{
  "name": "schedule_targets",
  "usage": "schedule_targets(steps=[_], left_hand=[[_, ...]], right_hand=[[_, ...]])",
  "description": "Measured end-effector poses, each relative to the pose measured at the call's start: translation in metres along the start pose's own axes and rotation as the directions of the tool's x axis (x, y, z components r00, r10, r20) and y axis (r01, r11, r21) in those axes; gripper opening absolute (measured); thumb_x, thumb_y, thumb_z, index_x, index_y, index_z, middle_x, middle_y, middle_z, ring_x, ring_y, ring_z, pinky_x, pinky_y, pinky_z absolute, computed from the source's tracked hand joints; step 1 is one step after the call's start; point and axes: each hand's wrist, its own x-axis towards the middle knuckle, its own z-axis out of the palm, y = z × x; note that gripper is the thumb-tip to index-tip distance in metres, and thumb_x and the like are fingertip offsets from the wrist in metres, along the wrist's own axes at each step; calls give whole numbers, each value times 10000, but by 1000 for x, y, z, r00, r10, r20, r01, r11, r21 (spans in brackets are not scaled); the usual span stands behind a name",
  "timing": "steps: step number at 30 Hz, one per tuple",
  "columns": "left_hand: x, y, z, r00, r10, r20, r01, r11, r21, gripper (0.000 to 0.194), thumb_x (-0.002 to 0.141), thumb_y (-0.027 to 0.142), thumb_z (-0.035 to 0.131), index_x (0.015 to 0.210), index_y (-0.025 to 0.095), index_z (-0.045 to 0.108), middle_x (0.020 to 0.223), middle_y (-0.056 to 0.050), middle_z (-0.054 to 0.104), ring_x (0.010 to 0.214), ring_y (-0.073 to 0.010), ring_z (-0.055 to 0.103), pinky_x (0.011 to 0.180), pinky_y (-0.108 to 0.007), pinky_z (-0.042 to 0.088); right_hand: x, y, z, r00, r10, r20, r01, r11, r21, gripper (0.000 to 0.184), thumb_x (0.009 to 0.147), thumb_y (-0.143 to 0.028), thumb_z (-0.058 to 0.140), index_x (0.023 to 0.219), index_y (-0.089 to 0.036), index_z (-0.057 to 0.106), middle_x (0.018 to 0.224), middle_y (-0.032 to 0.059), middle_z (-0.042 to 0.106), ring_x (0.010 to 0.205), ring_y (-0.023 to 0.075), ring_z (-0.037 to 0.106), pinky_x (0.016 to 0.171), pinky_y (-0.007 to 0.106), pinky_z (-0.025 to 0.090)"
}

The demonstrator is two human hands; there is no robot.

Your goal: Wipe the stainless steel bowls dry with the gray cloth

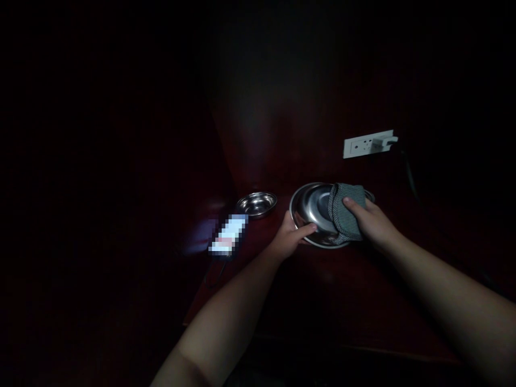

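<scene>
The outer areas are lost in blackness; highlights are returned by plate (pixel 312 207) and bowl (pixel 257 205); the phone (pixel 229 235) (coarsely pixelated) is brightly lit.

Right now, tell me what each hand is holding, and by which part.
The left hand grips the metal dish by its near-left rim; the right hand holds the grey cloth by its right side, over the dish's right part.

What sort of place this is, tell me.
Likely a dim room in a home, though little shows: a socket, a small bowl, and a dish with a cloth held to it.
</scene>
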Motion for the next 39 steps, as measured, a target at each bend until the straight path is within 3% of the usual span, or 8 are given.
schedule_targets(steps=[8,19,25,33,39], left_hand=[[1,2,0,1000,6,-10,-6,1000,1,687,612,352,746,1185,211,393,1155,-88,539,923,-229,590,629,-299,503],[-1,4,1,1000,5,-9,-5,1000,-11,652,622,343,734,1167,207,402,1192,-96,529,997,-257,567,653,-298,488],[1,3,0,1000,12,-19,-12,1000,-13,646,618,342,741,1158,203,416,1174,-98,540,998,-259,569,677,-310,483],[3,3,0,998,36,-45,-38,999,-39,630,618,297,748,1161,194,445,1185,-103,565,1080,-278,550,870,-415,458],[4,1,0,996,64,-59,-67,997,-49,623,614,288,753,1163,191,476,1144,-95,598,1098,-288,549,918,-441,434]], right_hand=[[0,-1,0,1000,-7,-4,7,1000,-2,229,740,-344,673,937,-226,676,821,14,704,711,165,665,583,259,544],[0,1,-1,999,-7,40,9,999,-47,313,706,-470,679,949,-274,657,903,39,710,804,264,675,743,423,550],[0,0,-1,999,-21,49,23,999,-43,323,690,-483,687,937,-277,662,891,40,708,808,274,672,752,442,541],[2,2,-1,1000,2,31,-1,999,-43,333,671,-482,698,931,-275,667,871,53,708,756,275,667,696,449,544],[1,0,-1,1000,9,30,-7,999,-54,312,666,-464,703,913,-276,673,861,54,709,770,285,669,683,451,545]])
